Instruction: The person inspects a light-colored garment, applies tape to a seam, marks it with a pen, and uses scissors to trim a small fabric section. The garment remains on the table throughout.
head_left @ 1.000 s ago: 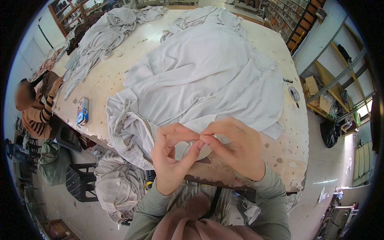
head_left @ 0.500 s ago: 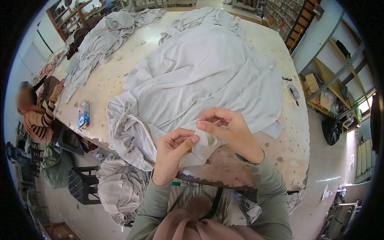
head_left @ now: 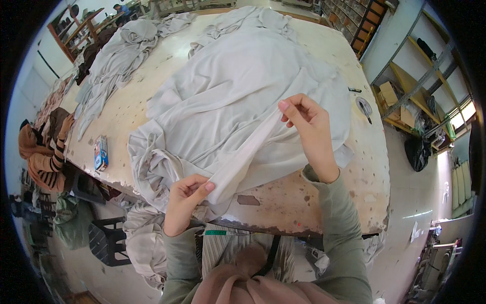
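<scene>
A large pale grey cloth garment (head_left: 243,76) lies spread and wrinkled over the worn table (head_left: 364,167). My left hand (head_left: 185,200) pinches its near edge between thumb and fingers, close to the table's front edge. Farther up and to the right, my right hand (head_left: 309,121) pinches the same cloth. Between the two hands a strip of the cloth (head_left: 245,149) is drawn out straight, slanting from lower left to upper right. Gathered, bunched cloth (head_left: 152,162) lies just left of my left hand.
More grey cloth (head_left: 121,55) is heaped at the far left. A small blue box (head_left: 100,153) stands on the left side; a dark pen (head_left: 355,89) and a clear ring-shaped item (head_left: 363,106) lie right. A person (head_left: 43,152) in striped sleeves is at the left edge, near a black stool (head_left: 108,240).
My hands were close together on the cloth's edge. The right has moved up and right, the left down and left, stretching the strip between them.
</scene>
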Demonstrator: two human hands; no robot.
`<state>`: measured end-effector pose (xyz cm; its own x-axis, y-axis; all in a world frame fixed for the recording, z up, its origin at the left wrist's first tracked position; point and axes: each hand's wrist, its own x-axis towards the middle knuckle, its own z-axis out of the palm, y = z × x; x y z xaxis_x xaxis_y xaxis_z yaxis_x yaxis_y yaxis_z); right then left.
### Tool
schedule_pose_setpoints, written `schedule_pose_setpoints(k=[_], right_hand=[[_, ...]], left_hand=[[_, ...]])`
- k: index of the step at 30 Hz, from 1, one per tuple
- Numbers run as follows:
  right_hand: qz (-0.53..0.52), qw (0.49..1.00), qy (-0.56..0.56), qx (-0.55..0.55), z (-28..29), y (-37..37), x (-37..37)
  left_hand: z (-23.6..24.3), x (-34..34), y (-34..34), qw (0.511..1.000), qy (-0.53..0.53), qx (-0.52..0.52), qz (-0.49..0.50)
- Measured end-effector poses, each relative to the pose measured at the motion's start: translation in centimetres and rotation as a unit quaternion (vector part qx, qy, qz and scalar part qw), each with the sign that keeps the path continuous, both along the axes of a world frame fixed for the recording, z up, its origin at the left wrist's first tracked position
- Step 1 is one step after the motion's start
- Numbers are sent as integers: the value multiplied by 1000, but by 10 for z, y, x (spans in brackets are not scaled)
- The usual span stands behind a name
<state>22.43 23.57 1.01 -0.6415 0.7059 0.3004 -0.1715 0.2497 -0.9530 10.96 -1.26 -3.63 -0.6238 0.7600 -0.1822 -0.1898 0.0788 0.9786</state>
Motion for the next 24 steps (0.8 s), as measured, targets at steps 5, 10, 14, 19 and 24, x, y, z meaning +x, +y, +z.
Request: schedule_pose_setpoints(k=[5,10,14,19,24], right_hand=[[-49,998,35,19,2,-1,4],[17,997,-60,53,-40,-9,-12],[158,971,-177,-3,-86,-12,-40],[131,979,-159,-16,-94,4,-36],[101,970,-213,59,-99,0,-19]], left_hand=[[1,13,-22,996,-72,27,-54],[-16,37,-40,991,-122,-7,-46],[-29,34,-49,991,-30,-126,-20],[-19,30,-52,973,121,-178,86],[-11,-2,-5,943,310,-121,-8]])
